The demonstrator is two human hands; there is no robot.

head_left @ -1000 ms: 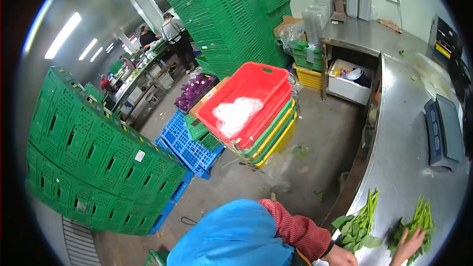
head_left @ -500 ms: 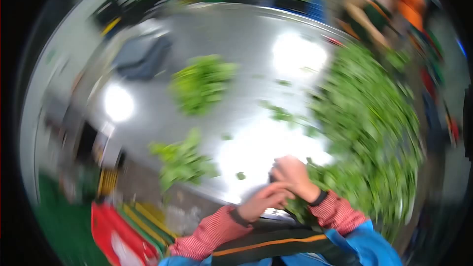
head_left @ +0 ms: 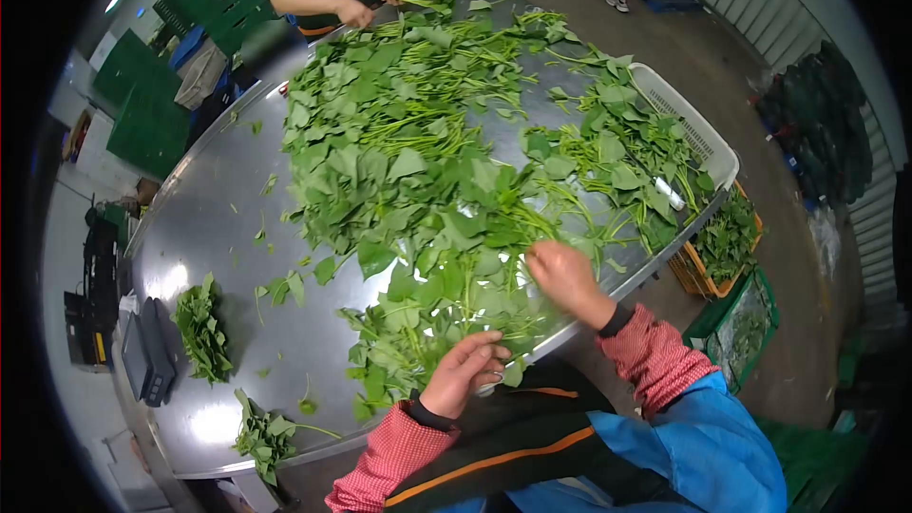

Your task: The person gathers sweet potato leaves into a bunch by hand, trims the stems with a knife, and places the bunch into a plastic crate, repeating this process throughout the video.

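Observation:
A large heap of leafy green stems (head_left: 408,166) covers much of the metal table. My right hand (head_left: 568,280) is at the heap's near edge, its fingers closed and their tips right at some pale green stems. Lower and to the left, my left hand (head_left: 465,373) is over loose leaves by the table's front edge. Its fingers are curled in, and I cannot tell what they hold. Single leaves and thin stems lie between the two hands.
Two small leafy bunches, one upper (head_left: 201,331) and one lower (head_left: 266,437), lie at the left beside a dark grey scale-like device (head_left: 147,351). A white basket (head_left: 684,123) sits at the right edge, above an orange crate (head_left: 698,271) of greens. A co-worker's hands (head_left: 356,12) work at the far end.
My view has swung right, so the heap now sits in the middle. My hands, close together before, are now apart, the right one over at the stems.

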